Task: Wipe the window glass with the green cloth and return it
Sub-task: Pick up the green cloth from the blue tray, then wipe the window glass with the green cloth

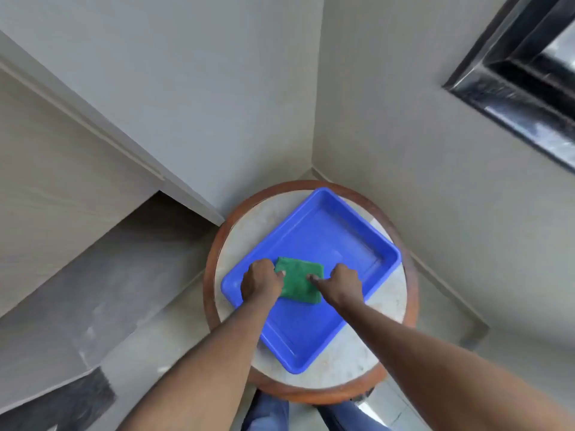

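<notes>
A folded green cloth (300,279) lies flat in the left part of a blue plastic tray (329,231). My left hand (260,279) rests on the cloth's left edge, its fingers curled over it. My right hand (342,283) touches the cloth's right edge with its fingertips. Whether either hand is pinching the cloth or only pressing on it cannot be made out. The window (535,66), with a dark frame and glass, sits at the upper right, well away from both hands.
The tray stands on a small round table (367,356) with a pale top and a brown rim, set in a corner between two pale walls. A step or ledge (93,275) runs along the left. My legs in blue jeans (267,412) show below the table.
</notes>
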### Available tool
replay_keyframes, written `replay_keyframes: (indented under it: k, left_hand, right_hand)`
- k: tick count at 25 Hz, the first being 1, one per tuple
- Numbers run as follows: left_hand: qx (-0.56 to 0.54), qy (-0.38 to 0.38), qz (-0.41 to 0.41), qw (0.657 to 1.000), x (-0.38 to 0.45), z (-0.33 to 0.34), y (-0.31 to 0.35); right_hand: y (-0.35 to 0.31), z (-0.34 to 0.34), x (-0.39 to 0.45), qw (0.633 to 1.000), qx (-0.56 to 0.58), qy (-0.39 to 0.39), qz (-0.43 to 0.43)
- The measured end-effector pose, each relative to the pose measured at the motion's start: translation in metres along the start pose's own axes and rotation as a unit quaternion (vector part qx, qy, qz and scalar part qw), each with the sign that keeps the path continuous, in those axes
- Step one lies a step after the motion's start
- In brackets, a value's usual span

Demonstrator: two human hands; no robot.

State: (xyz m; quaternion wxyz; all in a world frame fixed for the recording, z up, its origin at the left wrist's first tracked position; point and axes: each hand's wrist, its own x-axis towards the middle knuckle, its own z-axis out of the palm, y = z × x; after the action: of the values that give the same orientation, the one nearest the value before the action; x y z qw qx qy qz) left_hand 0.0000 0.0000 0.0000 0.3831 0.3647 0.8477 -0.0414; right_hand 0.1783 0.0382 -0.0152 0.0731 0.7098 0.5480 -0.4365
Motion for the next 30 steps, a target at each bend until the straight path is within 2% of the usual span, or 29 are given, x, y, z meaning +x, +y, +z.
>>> replay_keyframes:
  k: [4, 7, 9, 11, 13, 18, 23, 27, 30]
  left_hand:
    - [-0.060, -0.044, -0.083, 0.994, 0.039, 0.039, -0.015]
    - [-0.112, -0.047, -0.059, 0.991, 0.060, 0.055, -0.016]
    - [-0.151, -0.036, -0.022, 0.988, 0.062, 0.048, -0.008]
    - [-0.236, -0.026, 0.001, 0.971, 0.054, 0.026, 0.017]
    - [-0.331, -0.028, 0.045, 0.942, 0.038, -0.007, 0.060]
    - [-0.444, -0.053, 0.270, 0.853, -0.045, -0.122, 0.226]
    - [-0.432, -0.002, 0.480, 0.763, -0.208, -0.279, 0.401]
    - [-0.422, 0.010, 0.606, 0.674, -0.354, -0.381, 0.496]
    - [-0.412, 0.036, 0.675, 0.611, -0.422, -0.421, 0.535]
  right_hand:
    - [0.013, 0.045, 0.034, 0.994, 0.034, -0.025, 0.100]
    - [0.022, 0.059, 0.050, 0.982, 0.150, -0.050, 0.104]
    - [0.023, 0.050, 0.052, 0.943, 0.304, -0.076, 0.116]
    - [0.015, 0.018, 0.047, 0.865, 0.474, -0.124, 0.109]
    - [0.001, -0.033, 0.038, 0.811, 0.563, -0.147, 0.063]
    - [-0.039, -0.239, -0.031, 0.749, 0.645, -0.096, -0.118]
    - [-0.071, -0.477, -0.167, 0.691, 0.643, -0.036, -0.327]
    - [-0.101, -0.622, -0.293, 0.647, 0.646, 0.024, -0.404]
    - [-0.109, -0.679, -0.365, 0.653, 0.628, 0.066, -0.417]
